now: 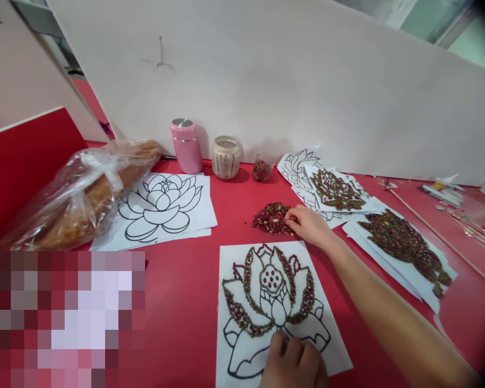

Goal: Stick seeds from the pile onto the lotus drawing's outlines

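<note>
In the head view a white sheet with a lotus outline [246, 355] lies on the red table in front of me. Red and green beans are laid along its upper petals and seed pod, while the lower petals are bare paper. My left hand [294, 362] rests on the lower part of this sheet with fingers curled; what they hold, if anything, is hidden. Farther back, my right hand [309, 223] touches the right side of a pile of dark red beans [269, 218]. Its thumb and fingers are pinched together, and their contents are too small to make out.
Printed lotus sheets [165, 215] lie at left beside a plastic-wrapped brown bundle [92, 199]. A pink cup [186, 148], a ceramic jar [226, 158] and a small bag of beans [262, 168] stand by the white partition [242, 70]. Bean-covered pictures [404, 250] are at right, near a thin stick [444, 237].
</note>
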Demonstrator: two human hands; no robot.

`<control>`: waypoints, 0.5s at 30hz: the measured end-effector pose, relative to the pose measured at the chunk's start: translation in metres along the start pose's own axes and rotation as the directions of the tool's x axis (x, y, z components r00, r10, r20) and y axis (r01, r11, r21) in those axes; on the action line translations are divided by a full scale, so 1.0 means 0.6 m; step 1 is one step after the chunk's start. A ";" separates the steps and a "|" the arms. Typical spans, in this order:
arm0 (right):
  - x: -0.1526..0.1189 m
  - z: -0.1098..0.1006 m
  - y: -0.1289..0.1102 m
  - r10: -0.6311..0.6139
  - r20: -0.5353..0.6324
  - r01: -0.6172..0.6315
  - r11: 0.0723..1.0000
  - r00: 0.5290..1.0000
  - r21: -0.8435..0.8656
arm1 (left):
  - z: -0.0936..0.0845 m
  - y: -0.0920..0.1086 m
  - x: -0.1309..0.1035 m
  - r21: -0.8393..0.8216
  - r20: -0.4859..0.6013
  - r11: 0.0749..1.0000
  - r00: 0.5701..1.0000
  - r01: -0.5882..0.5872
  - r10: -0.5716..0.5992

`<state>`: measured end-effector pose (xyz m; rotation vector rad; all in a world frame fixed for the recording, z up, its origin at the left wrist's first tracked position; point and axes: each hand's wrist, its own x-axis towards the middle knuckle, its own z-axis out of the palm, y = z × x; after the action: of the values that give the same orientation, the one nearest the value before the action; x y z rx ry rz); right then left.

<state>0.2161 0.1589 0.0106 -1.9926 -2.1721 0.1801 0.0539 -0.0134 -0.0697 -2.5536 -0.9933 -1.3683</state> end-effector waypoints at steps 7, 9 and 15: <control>0.004 -0.002 -0.003 -0.008 0.021 0.009 0.999 1.000 -0.038 | -0.008 -0.009 0.000 -0.016 0.079 0.998 0.994 -0.068 0.070; 0.004 -0.003 -0.004 -0.009 0.023 0.010 0.999 1.000 -0.042 | -0.008 -0.010 0.000 -0.021 0.070 0.998 0.996 -0.061 0.062; -0.013 -0.011 -0.016 -0.039 0.069 0.042 0.998 0.997 -0.042 | 0.002 0.001 0.001 -0.030 0.010 0.999 1.000 0.016 -0.016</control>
<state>0.2090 0.1498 0.0187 -1.9913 -2.2752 0.2003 0.0552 -0.0130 -0.0697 -2.5821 -1.0051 -1.3862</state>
